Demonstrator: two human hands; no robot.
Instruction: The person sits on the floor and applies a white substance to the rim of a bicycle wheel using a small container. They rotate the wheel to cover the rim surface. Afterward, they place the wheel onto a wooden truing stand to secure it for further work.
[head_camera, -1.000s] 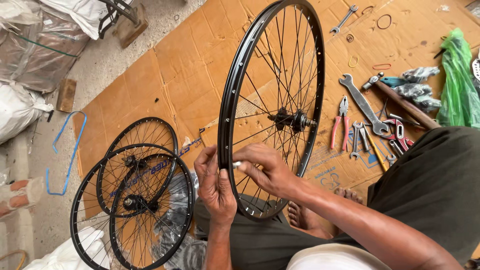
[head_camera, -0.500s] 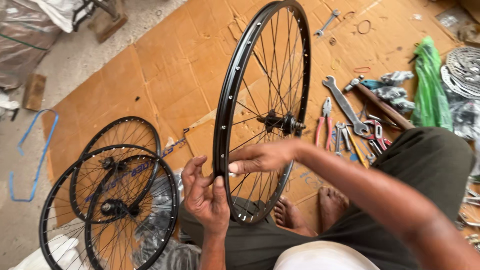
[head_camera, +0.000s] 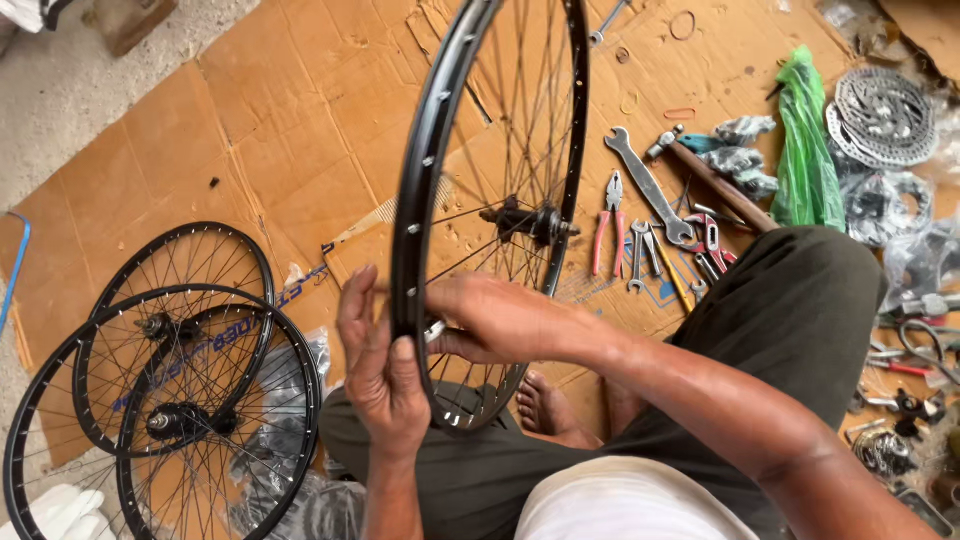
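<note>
The wheel rim (head_camera: 408, 215) is black metal with a semi-gloss finish, laced with thin bright wire spokes (head_camera: 520, 130) to a dark metal hub (head_camera: 528, 220); the stacked wheels (head_camera: 160, 380) at the left edge of the cardboard sheet (head_camera: 270, 120) match it. The cardboard is matt brown paperboard, creased and scuffed, beside rough grey concrete floor (head_camera: 60, 110). Toward the right edge lie a dull steel spanner (head_camera: 645, 185), pliers (head_camera: 610, 235) with glossy red plastic grips, a crinkled translucent green plastic bag (head_camera: 805, 150) and bright metal brake discs (head_camera: 885, 115)
</note>
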